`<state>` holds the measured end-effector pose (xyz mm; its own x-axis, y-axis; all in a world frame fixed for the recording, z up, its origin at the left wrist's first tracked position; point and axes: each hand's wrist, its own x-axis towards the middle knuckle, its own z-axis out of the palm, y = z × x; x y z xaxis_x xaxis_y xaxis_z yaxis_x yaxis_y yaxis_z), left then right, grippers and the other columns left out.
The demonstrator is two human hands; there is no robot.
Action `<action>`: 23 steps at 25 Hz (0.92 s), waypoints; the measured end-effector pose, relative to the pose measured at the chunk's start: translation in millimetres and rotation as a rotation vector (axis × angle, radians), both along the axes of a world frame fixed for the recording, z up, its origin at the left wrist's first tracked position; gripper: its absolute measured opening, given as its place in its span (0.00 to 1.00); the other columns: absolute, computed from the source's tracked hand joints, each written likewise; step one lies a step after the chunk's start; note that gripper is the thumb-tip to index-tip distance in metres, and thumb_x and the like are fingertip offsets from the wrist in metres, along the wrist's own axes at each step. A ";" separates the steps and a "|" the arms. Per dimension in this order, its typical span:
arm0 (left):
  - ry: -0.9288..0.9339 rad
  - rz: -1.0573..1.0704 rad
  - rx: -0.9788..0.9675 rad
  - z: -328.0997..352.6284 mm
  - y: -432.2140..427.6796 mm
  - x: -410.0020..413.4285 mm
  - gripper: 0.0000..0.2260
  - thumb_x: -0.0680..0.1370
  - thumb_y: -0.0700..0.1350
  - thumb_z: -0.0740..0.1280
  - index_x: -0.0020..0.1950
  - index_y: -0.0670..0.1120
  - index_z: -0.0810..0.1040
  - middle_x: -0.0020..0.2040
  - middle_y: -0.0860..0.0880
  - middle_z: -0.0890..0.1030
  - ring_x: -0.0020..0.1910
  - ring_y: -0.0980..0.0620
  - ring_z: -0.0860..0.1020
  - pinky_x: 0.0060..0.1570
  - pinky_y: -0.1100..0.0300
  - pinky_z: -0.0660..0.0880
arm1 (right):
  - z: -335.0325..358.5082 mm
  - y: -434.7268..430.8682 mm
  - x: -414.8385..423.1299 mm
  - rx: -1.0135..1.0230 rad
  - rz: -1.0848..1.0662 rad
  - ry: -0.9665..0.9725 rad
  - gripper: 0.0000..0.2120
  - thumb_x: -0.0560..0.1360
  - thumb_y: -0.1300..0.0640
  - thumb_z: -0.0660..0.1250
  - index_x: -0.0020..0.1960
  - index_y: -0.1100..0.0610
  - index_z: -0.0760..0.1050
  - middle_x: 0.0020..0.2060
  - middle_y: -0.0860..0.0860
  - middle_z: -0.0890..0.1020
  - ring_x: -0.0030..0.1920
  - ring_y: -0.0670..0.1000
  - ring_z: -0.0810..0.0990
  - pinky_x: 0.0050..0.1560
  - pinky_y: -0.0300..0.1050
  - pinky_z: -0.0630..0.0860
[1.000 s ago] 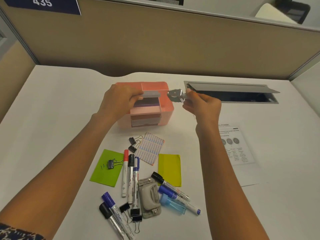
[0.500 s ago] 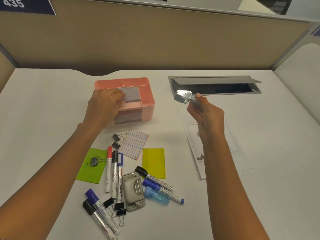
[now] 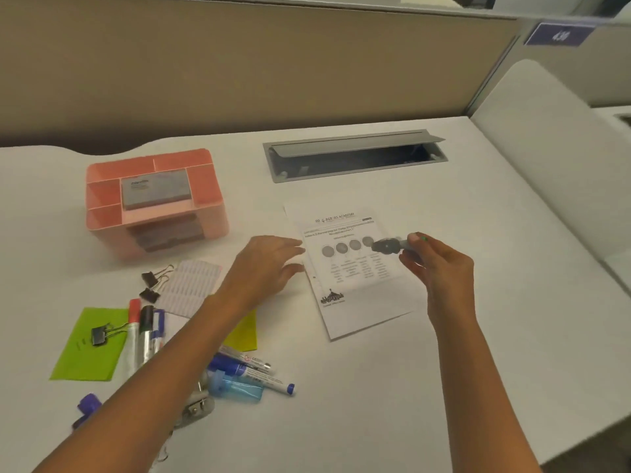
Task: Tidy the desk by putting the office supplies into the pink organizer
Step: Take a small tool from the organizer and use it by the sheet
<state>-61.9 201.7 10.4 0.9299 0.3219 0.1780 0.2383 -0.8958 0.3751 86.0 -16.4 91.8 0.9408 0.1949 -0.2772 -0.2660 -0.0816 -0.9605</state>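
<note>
The smooth white desk [image 3: 444, 387] carries a long grey metal cable hatch [image 3: 355, 155] near its far edge, the flap tilted up over a dark slot. Towards the far left corner stands the pink organizer [image 3: 218, 213], a rounded plastic box with ribbed compartments; a flat grey rectangular block [image 3: 155, 189] lies in its middle compartment. A printed paper sheet [image 3: 355, 302] lies skewed at mid-desk. The left hand [image 3: 266, 264] is spread flat with straight fingers at the sheet's left edge; whether it touches the paper cannot be told. The right hand [image 3: 440, 264] is over the sheet, thumb and fingers pinching a small grey metal tool [image 3: 387, 245], blurred, with a round head. Near the left front edge lie a matte green paper square [image 3: 88, 353], glossy cylindrical markers [image 3: 145, 332] and black binder clips [image 3: 150, 285].
</note>
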 end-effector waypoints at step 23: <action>0.158 -0.227 -0.088 -55.0 -88.3 57.6 0.34 0.70 0.68 0.56 0.71 0.52 0.66 0.75 0.54 0.60 0.75 0.54 0.54 0.71 0.51 0.52 | -52.5 -109.8 16.1 -0.221 -0.133 -0.111 0.14 0.75 0.55 0.70 0.61 0.53 0.79 0.52 0.56 0.82 0.48 0.55 0.84 0.53 0.52 0.81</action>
<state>-4.3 113.4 -44.6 0.9939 0.1102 0.0059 0.0971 -0.8984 0.4284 102.1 -126.3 39.3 0.9811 0.0136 -0.1932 -0.1829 -0.2634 -0.9472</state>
